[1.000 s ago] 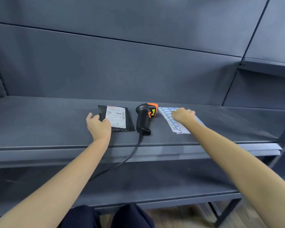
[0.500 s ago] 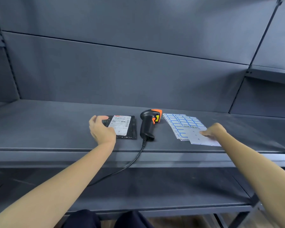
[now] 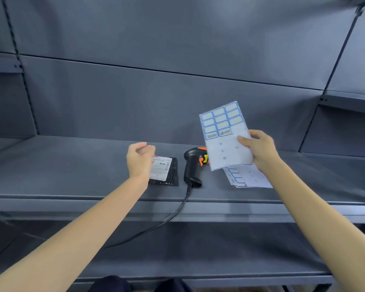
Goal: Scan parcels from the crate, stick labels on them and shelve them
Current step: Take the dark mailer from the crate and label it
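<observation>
A flat black parcel (image 3: 170,173) with a white shipping label lies on the grey shelf (image 3: 72,175). My left hand (image 3: 138,160) hovers over the parcel's left side, fingers loosely curled, holding nothing. A black and orange barcode scanner (image 3: 191,165) lies just right of the parcel, its cable hanging off the front edge. My right hand (image 3: 259,148) holds a sheet of blue-bordered labels (image 3: 223,131) upright in the air above the shelf. More label sheets (image 3: 249,177) lie in a stack on the shelf beneath it.
Grey metal shelving fills the view, with a back panel (image 3: 177,102) behind the shelf and a lower shelf (image 3: 177,249) below. Neighbouring shelf bays sit at the left (image 3: 4,68) and right (image 3: 350,100) edges. The crate is out of sight.
My right hand has picked one label sheet off the stack and lifted it upright. My left hand has risen off the parcel and curled slightly.
</observation>
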{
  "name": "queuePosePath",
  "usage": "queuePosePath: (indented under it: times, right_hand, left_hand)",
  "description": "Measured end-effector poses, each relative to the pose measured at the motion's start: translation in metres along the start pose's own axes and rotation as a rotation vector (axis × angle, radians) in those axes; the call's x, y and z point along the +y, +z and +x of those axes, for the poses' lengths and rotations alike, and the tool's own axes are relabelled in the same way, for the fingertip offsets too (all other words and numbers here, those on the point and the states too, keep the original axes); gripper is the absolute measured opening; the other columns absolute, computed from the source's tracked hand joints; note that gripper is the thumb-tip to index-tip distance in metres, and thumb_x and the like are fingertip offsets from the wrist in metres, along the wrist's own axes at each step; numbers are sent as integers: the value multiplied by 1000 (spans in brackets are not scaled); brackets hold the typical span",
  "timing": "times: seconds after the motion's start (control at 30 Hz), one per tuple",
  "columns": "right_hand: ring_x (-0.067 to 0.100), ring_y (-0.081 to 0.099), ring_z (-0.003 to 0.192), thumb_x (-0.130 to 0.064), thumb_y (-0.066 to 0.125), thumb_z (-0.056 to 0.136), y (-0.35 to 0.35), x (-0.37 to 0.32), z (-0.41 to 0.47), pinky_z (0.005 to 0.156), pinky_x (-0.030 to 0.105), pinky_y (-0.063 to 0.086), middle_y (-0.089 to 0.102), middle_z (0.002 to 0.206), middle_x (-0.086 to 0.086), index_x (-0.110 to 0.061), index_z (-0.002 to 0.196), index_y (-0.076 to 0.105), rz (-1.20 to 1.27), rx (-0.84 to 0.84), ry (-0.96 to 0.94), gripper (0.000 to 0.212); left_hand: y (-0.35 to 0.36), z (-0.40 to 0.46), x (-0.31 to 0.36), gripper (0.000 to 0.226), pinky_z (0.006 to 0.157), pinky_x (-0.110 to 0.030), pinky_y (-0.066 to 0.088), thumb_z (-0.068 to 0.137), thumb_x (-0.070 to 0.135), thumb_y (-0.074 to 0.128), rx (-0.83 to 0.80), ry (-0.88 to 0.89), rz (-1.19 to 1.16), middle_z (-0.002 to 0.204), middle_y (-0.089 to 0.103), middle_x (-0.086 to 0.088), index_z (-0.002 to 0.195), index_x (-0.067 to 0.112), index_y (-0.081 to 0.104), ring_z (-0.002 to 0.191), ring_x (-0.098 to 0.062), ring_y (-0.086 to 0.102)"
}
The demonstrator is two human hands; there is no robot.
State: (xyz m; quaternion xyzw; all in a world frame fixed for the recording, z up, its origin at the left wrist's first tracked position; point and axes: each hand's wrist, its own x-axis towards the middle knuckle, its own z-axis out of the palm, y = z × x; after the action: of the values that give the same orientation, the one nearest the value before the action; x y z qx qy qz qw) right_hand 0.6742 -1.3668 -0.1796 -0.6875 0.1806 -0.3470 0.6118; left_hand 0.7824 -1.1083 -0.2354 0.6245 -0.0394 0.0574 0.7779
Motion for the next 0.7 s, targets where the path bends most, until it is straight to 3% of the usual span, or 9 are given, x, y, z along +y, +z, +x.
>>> queuePosePath:
  times: [0.1,0.2,0.3,0.4,0.5,0.57,0.63,0.7]
  right_hand:
    - [25,68,81,-7,70,82,35,-2,-28,73,38,57,70,102,9,-9,109,63,75,-186,47,27]
    - [28,69,84,-8,72,82,63,0,-53,78,41,56,71,100,8,-9,107,63,38,-334,91,27]
    - [24,69,85,-8,74,81,84,5,-67,78,37,55,71,102,7,-11,108,61,-14,-417,75,31]
    - [18,66,83,-9,70,84,101,12,-77,70,27,52,69,103,5,-13,114,53,-76,-404,46,35]
    - [13,56,102,-13,69,83,113,21,-80,81,23,43,56,110,-10,-20,120,49,-336,-312,-175,43]
    - [14,42,118,-15,68,83,118,27,-80,94,19,30,45,121,-17,-25,127,50,-541,-307,-423,48]
    - [16,32,129,-18,69,85,122,32,-79,100,16,19,42,137,-7,-22,132,51,-666,-354,-612,50]
    - [18,33,131,-21,68,87,124,35,-78,107,26,23,43,142,-1,-21,133,54,-734,-392,-702,48]
  left_hand:
    - [-2,-4,14,31,86,-37,56,91,29,64,-231,-196,-247,111,66,-14,112,8,54,96,-28,68]
    - [-11,-2,23,36,81,-36,58,91,40,61,-350,-262,-320,100,72,-10,109,9,60,90,-26,70]
    - [-18,1,25,22,86,-40,55,90,25,64,-327,-255,-306,107,72,-11,108,12,66,92,-27,69]
    - [-28,5,21,39,78,-40,59,85,-5,61,-347,-242,-300,117,67,-16,122,5,59,98,-32,67]
    - [-37,4,19,50,59,-32,59,81,-17,57,-404,-210,-227,118,67,-15,126,5,54,98,-32,68]
    - [-41,4,19,51,56,-29,56,82,-17,57,-424,-198,-202,118,67,-14,127,7,52,99,-31,67]
    - [-43,5,18,50,60,-29,57,83,-15,58,-444,-187,-186,117,68,-12,128,7,52,97,-28,68]
    - [-44,6,19,48,60,-28,56,84,-14,57,-473,-191,-179,117,68,-12,128,6,53,94,-26,69]
